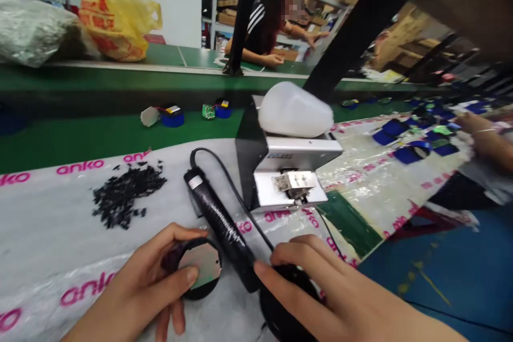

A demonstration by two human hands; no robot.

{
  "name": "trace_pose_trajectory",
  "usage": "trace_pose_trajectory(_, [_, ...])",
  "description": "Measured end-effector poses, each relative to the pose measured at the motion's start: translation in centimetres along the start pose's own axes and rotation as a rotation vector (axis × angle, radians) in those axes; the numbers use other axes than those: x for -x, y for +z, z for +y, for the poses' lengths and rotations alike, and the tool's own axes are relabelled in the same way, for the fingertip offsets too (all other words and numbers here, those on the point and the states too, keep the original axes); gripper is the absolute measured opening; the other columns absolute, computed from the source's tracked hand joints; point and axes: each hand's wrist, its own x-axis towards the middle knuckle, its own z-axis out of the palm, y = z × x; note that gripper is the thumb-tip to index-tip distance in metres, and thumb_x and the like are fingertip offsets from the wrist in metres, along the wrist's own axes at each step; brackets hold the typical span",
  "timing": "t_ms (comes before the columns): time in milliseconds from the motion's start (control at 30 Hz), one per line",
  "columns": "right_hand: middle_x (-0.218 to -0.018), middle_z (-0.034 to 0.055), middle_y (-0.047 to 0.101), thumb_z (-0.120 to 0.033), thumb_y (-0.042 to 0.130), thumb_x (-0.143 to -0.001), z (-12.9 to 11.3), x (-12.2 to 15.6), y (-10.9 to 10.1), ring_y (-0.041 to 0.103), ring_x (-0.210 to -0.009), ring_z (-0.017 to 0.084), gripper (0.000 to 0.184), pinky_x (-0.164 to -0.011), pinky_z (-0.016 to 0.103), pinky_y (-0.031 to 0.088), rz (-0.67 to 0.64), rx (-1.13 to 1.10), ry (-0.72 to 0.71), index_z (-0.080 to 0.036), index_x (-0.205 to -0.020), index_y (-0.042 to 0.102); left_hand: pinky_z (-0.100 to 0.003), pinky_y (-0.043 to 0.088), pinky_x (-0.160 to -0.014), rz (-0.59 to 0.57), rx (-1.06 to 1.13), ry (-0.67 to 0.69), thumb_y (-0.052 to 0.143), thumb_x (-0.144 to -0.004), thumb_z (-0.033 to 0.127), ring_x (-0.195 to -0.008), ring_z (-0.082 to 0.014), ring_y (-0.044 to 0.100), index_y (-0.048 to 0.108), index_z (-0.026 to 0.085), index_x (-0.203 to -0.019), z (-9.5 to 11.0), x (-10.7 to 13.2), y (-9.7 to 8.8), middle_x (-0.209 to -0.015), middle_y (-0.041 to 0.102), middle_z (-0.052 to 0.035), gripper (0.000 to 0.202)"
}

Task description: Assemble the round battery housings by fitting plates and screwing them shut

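Observation:
My left hand (150,283) is curled round a round black part (199,269) with a shiny circuit board set in its face, thumb and fingers pinching its rim. My right hand (320,291) grips the lower end of a black wrapped handheld tool (220,227) whose cable (224,171) loops back toward the machine. Under the right fingers lies another round black part (282,312), mostly hidden. Both sit on a white plastic sheet (52,235) printed with pink "anko" lettering.
A pile of small black pieces (126,195) lies left of the tool. A small metal machine (290,173) with a white translucent bottle (295,110) stands behind. Blue round parts (172,116) ride the green conveyor (80,136). A yellow bag (116,21), a seated person (268,16) opposite, a co-worker's arm (487,139) right.

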Motion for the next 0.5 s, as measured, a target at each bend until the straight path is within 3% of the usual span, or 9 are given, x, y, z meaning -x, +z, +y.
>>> trace_pose_trajectory(67, [-0.114,0.0172,0.064,-0.029,0.069,-0.085,-2.2,-2.6,1.8,0.058,-0.1,0.031,0.057,-0.082,0.041,0.058,0.034,0.113,-0.04,-0.006,-0.135,0.056,-0.015,0.043,-0.032,0.015,-0.022,0.032,0.078,-0.075,0.051,-0.044,-0.0118,0.062,0.055,0.026,-0.113,0.2,0.5,0.1,-0.086,0.072,-0.0009,0.051])
trace_pose_trajectory(167, [-0.116,0.0212,0.062,-0.027,0.068,-0.086,-2.8,-5.2,3.8,0.056,-0.1,0.033,0.062,-0.083,0.046,0.057,0.103,0.135,-0.058,0.003,-0.137,0.048,-0.013,0.038,-0.034,0.032,-0.069,0.053,0.074,-0.079,0.045,-0.047,-0.0118,0.059,0.053,0.026,-0.106,0.0,1.0,-0.1,-0.07,0.067,0.0042,0.039])
trace_pose_trajectory(233, [-0.119,0.0189,0.06,-0.03,0.063,-0.092,-2.6,-5.7,4.6,0.055,-0.105,0.031,0.061,-0.088,0.043,0.057,0.131,-0.042,-0.054,0.0,-0.141,0.043,-0.012,0.037,-0.036,0.005,-0.079,0.054,0.072,-0.082,0.041,-0.046,-0.0105,0.056,0.052,0.026,-0.104,-0.3,1.2,-0.3,-0.062,0.063,0.0068,0.033])
trace_pose_trajectory(333, [-0.13,0.014,0.053,-0.04,0.057,-0.098,-2.0,-5.2,5.2,0.052,-0.122,0.022,0.058,-0.103,0.03,0.052,0.199,-0.331,0.011,-0.011,-0.144,0.039,-0.013,0.04,-0.037,-0.04,-0.05,0.06,0.07,-0.083,0.037,-0.047,-0.0101,0.056,0.051,0.026,-0.109,-0.4,1.2,-0.4,-0.065,0.063,0.0072,0.034])
trace_pose_trajectory(433, [-0.132,0.0101,0.052,-0.04,0.066,-0.093,-1.7,-4.7,5.8,0.053,-0.124,0.015,0.055,-0.107,0.018,0.046,0.264,-0.472,0.065,-0.016,-0.138,0.045,-0.014,0.043,-0.038,-0.056,-0.014,0.059,0.07,-0.083,0.035,-0.049,-0.0105,0.058,0.052,0.027,-0.115,-0.3,1.0,-0.5,-0.069,0.063,0.0067,0.037])
trace_pose_trajectory(500, [-0.129,0.0091,0.053,-0.037,0.071,-0.089,-1.7,-4.5,6.1,0.055,-0.122,0.015,0.056,-0.107,0.017,0.045,0.299,-0.516,0.069,-0.016,-0.135,0.048,-0.015,0.045,-0.039,-0.06,0.001,0.056,0.069,-0.083,0.033,-0.049,-0.0107,0.058,0.054,0.027,-0.117,-0.4,0.9,-0.5,-0.067,0.062,0.0071,0.038])
